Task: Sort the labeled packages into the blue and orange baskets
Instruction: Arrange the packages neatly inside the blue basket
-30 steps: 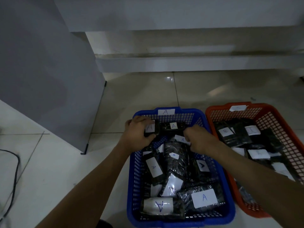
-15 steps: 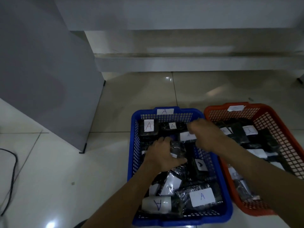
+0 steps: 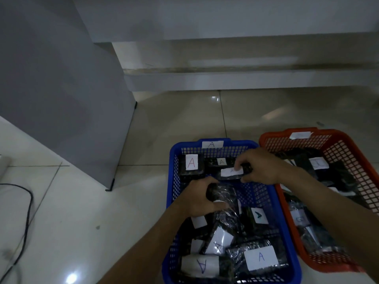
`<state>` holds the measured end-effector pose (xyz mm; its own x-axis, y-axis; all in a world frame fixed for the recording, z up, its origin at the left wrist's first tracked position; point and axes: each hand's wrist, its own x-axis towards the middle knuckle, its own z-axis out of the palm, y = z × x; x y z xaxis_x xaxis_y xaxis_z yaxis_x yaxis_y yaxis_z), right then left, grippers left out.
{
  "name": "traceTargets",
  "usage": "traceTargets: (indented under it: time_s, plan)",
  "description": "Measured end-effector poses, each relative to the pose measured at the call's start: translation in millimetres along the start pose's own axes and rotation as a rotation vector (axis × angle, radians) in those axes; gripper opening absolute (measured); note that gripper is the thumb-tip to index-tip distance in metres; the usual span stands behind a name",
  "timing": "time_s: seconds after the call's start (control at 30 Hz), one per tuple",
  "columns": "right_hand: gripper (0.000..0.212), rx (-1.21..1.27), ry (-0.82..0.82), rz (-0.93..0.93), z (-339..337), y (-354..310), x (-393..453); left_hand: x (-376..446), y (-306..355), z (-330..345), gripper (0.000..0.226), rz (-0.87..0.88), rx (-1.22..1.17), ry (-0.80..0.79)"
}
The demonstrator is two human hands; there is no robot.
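Two baskets sit side by side on the floor. The blue basket (image 3: 287,238) is full of black bags with white "A" labels. The left hand (image 3: 202,198) grips one shiny bag (image 3: 224,196) in the middle of it. The right hand (image 3: 259,168) pinches another bag (image 3: 231,173) near the far end. The orange basket (image 3: 348,156) holds more labeled bags.

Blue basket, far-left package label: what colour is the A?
Red, on a white label, in the head view.
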<state>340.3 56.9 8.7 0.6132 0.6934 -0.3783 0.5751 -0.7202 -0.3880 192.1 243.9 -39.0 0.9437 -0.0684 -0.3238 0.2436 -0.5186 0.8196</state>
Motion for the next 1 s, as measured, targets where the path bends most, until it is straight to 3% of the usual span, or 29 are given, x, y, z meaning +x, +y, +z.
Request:
traceTargets:
  time_s: [0.13, 0.23, 0.63, 0.77, 0.9, 1.0]
  plan:
    - [0.044, 0.023, 0.032, -0.036, 21.6, -4.5, 2.4, -13.5, -0.7, 4.0, 0.063, 0.065, 0.045, 0.1]
    - [0.042, -0.058, 0.121, -0.072, 35.5, -4.9, 0.6, -20.5, -2.7, 4.7, 0.06, 0.093, 0.043, 0.09]
    - [0.027, -0.275, 0.088, -0.131, 58.0, -13.7, -1.1, -23.0, -6.0, -4.4, 0.062, 0.101, -0.106, 0.094]
    - [0.022, -0.3, 0.15, -0.086, 61.9, -16.4, 0.4, -24.5, -2.0, -4.3, 0.059, 0.097, -0.224, 0.042]
    - [0.021, -0.129, 0.104, -0.005, 55.8, -15.4, 3.6, -27.1, -0.6, 1.0, 0.058, 0.052, -0.288, 0.018]
    - [0.034, 0.072, 0.127, 0.062, 45.0, -14.4, 0.4, -29.6, 0.6, 0.6, 0.062, 0.021, -0.345, 0.031]
